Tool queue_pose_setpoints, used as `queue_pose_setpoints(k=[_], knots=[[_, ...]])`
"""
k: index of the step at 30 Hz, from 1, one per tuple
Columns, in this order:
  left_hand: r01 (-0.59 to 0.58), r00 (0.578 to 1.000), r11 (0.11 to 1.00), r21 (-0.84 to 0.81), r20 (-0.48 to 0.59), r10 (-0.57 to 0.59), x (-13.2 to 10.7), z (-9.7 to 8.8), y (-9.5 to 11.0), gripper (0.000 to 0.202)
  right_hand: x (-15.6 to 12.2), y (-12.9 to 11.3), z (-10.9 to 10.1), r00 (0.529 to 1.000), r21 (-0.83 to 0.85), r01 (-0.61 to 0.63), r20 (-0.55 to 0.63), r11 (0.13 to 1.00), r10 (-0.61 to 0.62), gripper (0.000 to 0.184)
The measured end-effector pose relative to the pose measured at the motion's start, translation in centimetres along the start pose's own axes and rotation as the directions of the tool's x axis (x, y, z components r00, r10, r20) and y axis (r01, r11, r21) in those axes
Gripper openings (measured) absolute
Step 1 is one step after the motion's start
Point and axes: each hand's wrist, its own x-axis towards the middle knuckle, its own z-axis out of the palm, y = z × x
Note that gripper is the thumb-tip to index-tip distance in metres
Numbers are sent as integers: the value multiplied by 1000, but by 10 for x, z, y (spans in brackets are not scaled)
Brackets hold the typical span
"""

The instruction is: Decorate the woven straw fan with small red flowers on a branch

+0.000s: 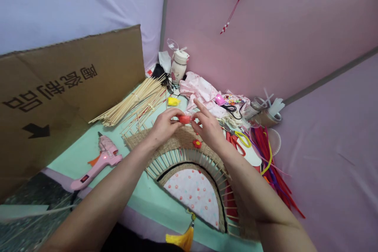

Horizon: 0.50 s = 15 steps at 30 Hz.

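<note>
Between my fingertips is a small red packet (184,119), which looks like soft clay in clear wrapping. My left hand (165,128) is closed, pinching its left end between thumb and fingers. At the clear right end, my right hand (208,128) pinches the wrapping, with one finger stretched out forward. Below both hands lies a half-round fan (191,193) of sticks and woven cord, with a flower-dotted white cloth centre. A red flower with a yellow middle (197,143) sits on its outer woven band. A yellow tassel (181,239) hangs at the fan's near edge.
A pink glue gun (102,159) lies at left, by a cardboard sheet (73,82). Behind are bundled sticks (132,102), a yellow packet (173,101), a white bottle (178,67) and pink cloth (199,88). Scissors (238,141) and fuzzy craft stems (270,165) lie at right.
</note>
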Motion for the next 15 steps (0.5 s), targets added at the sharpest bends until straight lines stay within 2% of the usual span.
queue_pose_setpoints(k=[3,5,6,7,9,11,12,13,15], knots=[[-44,999,995,91,25,42,0,0,2,26,0,3,3,999,64,-32,0,997,32,11],[-97,995,978,187,50,89,0,0,3,26,1,7,4,991,206,-134,34,969,129,9],[-122,992,966,229,57,111,0,-1,4,25,1,10,3,977,315,-212,77,925,197,8],[-137,990,953,269,59,126,1,-2,3,25,2,13,2,954,439,-300,133,847,269,10],[-118,993,925,362,29,115,3,-7,0,22,4,19,-2,885,662,-455,264,596,383,14],[-18,998,874,486,-42,44,8,-14,-9,21,6,24,-6,824,780,-521,352,348,444,16],[50,997,836,546,-78,-8,10,-18,-14,21,6,26,-7,802,803,-531,372,271,467,17],[113,992,798,592,-105,-63,12,-22,-19,21,6,27,-8,787,811,-536,380,234,487,19],[191,982,738,648,-126,-144,15,-28,-26,21,6,28,-8,774,807,-537,355,246,524,24]])
